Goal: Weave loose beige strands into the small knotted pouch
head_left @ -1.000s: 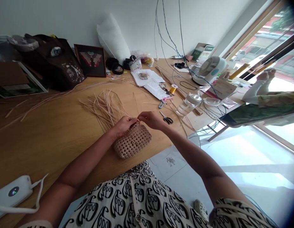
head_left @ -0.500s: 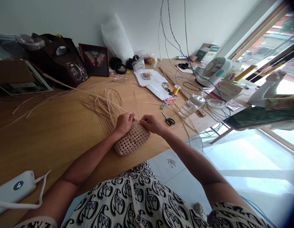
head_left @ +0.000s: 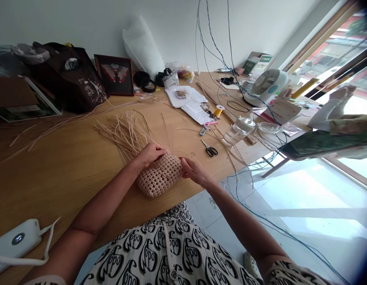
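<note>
A small basket (head_left: 160, 176) of pale tan strips, woven in an open pattern, lies at the table's front edge. Long loose strips (head_left: 127, 130) fan out behind it and to its left. My left hand (head_left: 150, 155) is closed on the basket's upper left edge, thumb and forefinger pinched near the strips. At its right end, my right hand (head_left: 193, 170) holds the side between thumb and fingers; some fingertips are hidden. Black-handled scissors (head_left: 210, 149) lie on the table beyond my right hand.
Right of the papers (head_left: 197, 113) are a yellow thread spool (head_left: 218, 110), a glass jug (head_left: 238, 130) and a white fan (head_left: 268, 86). A power bank (head_left: 19, 241) sits at the near left. Cables hang down on the right, where another person's arm (head_left: 326, 113) shows.
My right hand has moved from the basket's top edge down to its right end. The basket has shifted slightly left and turned a little. My left hand keeps its hold.
</note>
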Available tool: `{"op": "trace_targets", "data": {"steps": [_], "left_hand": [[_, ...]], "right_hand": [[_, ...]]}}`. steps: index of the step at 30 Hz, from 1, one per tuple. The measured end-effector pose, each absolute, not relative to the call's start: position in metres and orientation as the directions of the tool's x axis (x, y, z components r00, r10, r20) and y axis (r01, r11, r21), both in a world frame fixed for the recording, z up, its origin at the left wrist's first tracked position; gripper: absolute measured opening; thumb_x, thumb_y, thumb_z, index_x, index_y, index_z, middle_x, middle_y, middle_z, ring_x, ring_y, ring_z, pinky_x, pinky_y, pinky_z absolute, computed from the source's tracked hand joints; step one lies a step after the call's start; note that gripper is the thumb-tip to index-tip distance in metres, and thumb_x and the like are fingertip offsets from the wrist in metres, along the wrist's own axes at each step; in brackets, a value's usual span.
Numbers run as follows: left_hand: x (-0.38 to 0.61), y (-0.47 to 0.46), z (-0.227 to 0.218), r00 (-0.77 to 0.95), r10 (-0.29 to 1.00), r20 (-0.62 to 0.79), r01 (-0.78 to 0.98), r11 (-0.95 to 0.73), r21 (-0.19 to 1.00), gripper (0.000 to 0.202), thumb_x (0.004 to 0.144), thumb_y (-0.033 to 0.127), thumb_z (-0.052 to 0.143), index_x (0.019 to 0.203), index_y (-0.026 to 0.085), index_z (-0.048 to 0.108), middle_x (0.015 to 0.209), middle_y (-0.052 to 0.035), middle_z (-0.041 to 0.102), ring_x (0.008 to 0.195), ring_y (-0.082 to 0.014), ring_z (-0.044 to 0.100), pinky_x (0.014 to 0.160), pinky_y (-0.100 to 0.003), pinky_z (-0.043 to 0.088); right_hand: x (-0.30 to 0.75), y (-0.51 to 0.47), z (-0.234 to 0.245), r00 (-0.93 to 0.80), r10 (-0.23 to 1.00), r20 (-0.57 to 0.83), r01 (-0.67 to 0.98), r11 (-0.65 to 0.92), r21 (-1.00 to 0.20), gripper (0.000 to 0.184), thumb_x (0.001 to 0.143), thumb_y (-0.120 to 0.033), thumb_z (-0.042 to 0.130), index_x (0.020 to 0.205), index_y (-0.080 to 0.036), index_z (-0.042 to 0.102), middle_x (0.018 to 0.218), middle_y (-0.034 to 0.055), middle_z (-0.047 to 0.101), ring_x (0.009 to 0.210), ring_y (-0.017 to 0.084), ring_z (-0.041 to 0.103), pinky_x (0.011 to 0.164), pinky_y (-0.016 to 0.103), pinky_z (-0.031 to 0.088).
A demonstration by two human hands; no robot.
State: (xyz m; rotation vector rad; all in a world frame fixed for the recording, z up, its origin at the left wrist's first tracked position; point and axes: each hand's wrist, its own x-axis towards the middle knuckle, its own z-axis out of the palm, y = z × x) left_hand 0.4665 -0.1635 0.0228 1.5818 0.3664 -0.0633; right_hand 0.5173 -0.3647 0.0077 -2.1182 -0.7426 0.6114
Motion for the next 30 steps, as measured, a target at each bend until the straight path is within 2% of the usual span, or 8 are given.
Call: {"op": "trace_targets", "data": {"steps": [3,6,10,17,20,24,26,30], "left_hand": [[0.465,-0.164,0.024,0.934,0.194,-0.299,0.295,0.051,0.954,0.024,0.057,0.034,0.067,0.057,0.012,0.059,0.049,0.0037,0.051,0.045,-0.0070,0.040,0.045,-0.021,0.030],[0.464,-0.163,0.024,0.929,0.201,-0.310,0.301,0.077,0.951,0.024,0.055,0.034,0.068,0.059,0.012,0.060,0.053,0.0017,0.056,0.048,-0.0087,0.046,0.049,-0.022,0.035],[0.460,-0.166,0.027,0.931,0.177,-0.318,0.308,0.084,0.948,0.024,0.057,0.035,0.067,0.059,0.012,0.061,0.054,0.0013,0.058,0.049,-0.0091,0.048,0.052,-0.022,0.037],[0.434,-0.169,0.034,0.941,0.145,-0.305,0.311,-0.018,0.950,0.024,0.065,0.037,0.064,0.058,0.014,0.062,0.054,0.0009,0.059,0.049,-0.0099,0.048,0.052,-0.022,0.038],[0.416,-0.169,0.033,0.940,0.165,-0.299,0.311,-0.051,0.949,0.026,0.067,0.038,0.062,0.062,0.013,0.066,0.058,0.0000,0.062,0.053,-0.0108,0.051,0.054,-0.023,0.039],[0.395,-0.178,0.028,0.913,0.298,-0.280,0.293,0.003,0.956,0.024,0.066,0.036,0.064,0.063,0.013,0.066,0.061,-0.0009,0.063,0.058,-0.0121,0.053,0.058,-0.024,0.041],[0.387,-0.186,0.026,0.879,0.393,-0.270,0.260,0.080,0.962,0.024,0.066,0.036,0.064,0.060,0.013,0.064,0.059,0.0000,0.061,0.058,-0.0115,0.052,0.059,-0.024,0.041],[0.373,-0.200,0.024,0.830,0.486,-0.272,0.211,0.178,0.961,0.024,0.068,0.037,0.065,0.065,0.013,0.065,0.062,0.0003,0.061,0.062,-0.0108,0.052,0.063,-0.023,0.042]], "right_hand": [[0.510,-0.356,-0.004,0.727,0.675,-0.126,0.233,-0.415,-0.880,0.044,0.088,-0.046,0.041,0.120,-0.018,0.051,0.100,0.0086,0.064,0.073,0.014,0.063,0.062,0.026,0.049],[0.504,-0.350,-0.003,0.749,0.662,-0.029,0.302,-0.380,-0.874,0.039,0.087,-0.040,0.046,0.115,-0.016,0.054,0.094,0.0085,0.066,0.075,0.015,0.063,0.066,0.027,0.049],[0.499,-0.352,0.002,0.754,0.657,0.023,0.364,-0.388,-0.847,0.035,0.085,-0.037,0.048,0.114,-0.018,0.056,0.087,0.0061,0.067,0.075,0.016,0.063,0.068,0.028,0.049],[0.482,-0.358,0.000,0.710,0.690,0.140,0.465,-0.310,-0.829,0.032,0.085,-0.033,0.050,0.114,-0.020,0.058,0.089,0.0052,0.065,0.075,0.015,0.061,0.068,0.027,0.049],[0.473,-0.361,0.000,0.675,0.724,0.138,0.488,-0.298,-0.821,0.032,0.086,-0.035,0.050,0.113,-0.021,0.060,0.094,0.0067,0.063,0.080,0.016,0.060,0.069,0.028,0.050],[0.461,-0.364,-0.005,0.603,0.796,0.052,0.392,-0.240,-0.888,0.045,0.086,-0.040,0.049,0.127,-0.022,0.048,0.117,0.0110,0.056,0.088,0.018,0.061,0.071,0.030,0.052],[0.454,-0.363,-0.008,0.586,0.808,0.054,0.360,-0.200,-0.911,0.052,0.085,-0.040,0.052,0.132,-0.022,0.041,0.123,0.0119,0.053,0.097,0.020,0.060,0.079,0.034,0.051],[0.441,-0.359,-0.010,0.678,0.716,0.168,0.414,-0.183,-0.892,0.047,0.083,-0.038,0.054,0.125,-0.020,0.047,0.119,0.0108,0.057,0.108,0.023,0.054,0.093,0.040,0.044]]}}
